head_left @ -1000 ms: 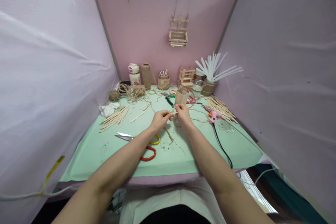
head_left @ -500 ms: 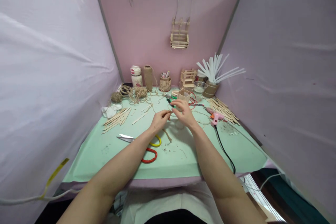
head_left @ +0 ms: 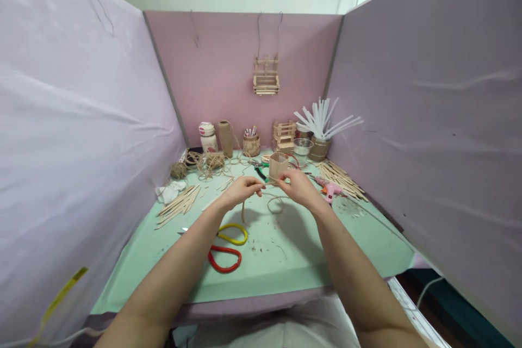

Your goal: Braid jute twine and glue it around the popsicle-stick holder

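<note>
A length of jute twine point(head_left: 269, 183) runs between my two hands above the middle of the table. My left hand point(head_left: 243, 191) pinches it, and a short tail hangs below those fingers. On the other side, my right hand point(head_left: 299, 187) has its thumb and fingers closed on the twine. Just behind the hands stands a small box of wooden sticks point(head_left: 278, 165). A loose loop of twine point(head_left: 275, 205) lies on the table under my right hand. Scissors with one yellow and one red handle point(head_left: 225, 259) lie partly hidden beneath my left forearm.
A pink glue gun point(head_left: 332, 190) rests at right beside a pile of wooden sticks point(head_left: 342, 178). More sticks point(head_left: 179, 206) and tangled twine point(head_left: 204, 162) lie at left. Along the back stand a jar point(head_left: 208, 138), a twine spool point(head_left: 225, 138) and a glass bowl point(head_left: 303, 147).
My view has tilted up. My hands have moved apart with the twine stretched between them, and my right fingers have come down onto it.
</note>
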`<state>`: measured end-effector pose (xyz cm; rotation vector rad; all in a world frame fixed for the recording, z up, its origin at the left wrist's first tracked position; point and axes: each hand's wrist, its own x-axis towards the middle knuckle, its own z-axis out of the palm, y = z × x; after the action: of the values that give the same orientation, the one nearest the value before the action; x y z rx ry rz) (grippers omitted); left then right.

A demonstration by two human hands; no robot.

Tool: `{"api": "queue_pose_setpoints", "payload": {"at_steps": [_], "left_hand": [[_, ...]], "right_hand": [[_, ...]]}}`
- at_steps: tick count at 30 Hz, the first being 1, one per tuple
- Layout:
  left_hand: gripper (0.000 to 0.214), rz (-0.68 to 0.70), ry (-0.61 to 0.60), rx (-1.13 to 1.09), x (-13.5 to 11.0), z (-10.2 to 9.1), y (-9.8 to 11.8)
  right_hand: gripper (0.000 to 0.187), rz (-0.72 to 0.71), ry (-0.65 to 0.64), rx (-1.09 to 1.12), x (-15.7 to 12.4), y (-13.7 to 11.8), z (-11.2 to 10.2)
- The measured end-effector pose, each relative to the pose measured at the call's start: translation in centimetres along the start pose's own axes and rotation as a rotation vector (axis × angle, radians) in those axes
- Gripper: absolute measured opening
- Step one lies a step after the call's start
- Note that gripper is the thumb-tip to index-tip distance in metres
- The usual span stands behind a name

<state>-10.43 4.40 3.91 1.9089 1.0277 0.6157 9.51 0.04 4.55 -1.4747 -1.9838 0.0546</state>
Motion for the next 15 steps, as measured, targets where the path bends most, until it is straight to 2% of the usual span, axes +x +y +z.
{"api": "queue_pose_setpoints", "payload": {"at_steps": [1,4,6,9,11,15], "left_hand": [[0.035,0.005,-0.029,0.031,0.1,-0.2,0.6],[0.031,0.091,-0.096,0.152,0.6,-0.6,2.9],[0.031,0.162,-0.105,0.225,1.4,-0.6,4.4],[0.031,0.176,-0.104,0.262,3.0,-0.8,5.7],[0.029,0.157,-0.087,0.288,4.4,-1.2,5.7],[0.024,0.127,-0.063,0.362,7.2,-2.3,4.8]], "right_hand": [[0.019,-0.008,0.013,0.022,-0.2,-0.1,-0.3],[0.047,-0.155,0.069,0.084,-0.2,-0.5,-1.1],[0.04,-0.195,-0.017,0.101,0.3,-0.4,-1.4],[0.019,-0.068,-0.123,0.056,1.4,0.9,-2.0],[0.019,0.021,-0.113,0.045,1.8,2.5,-2.5],[0.022,0.108,-0.09,0.083,2.1,5.6,-3.8]]}}
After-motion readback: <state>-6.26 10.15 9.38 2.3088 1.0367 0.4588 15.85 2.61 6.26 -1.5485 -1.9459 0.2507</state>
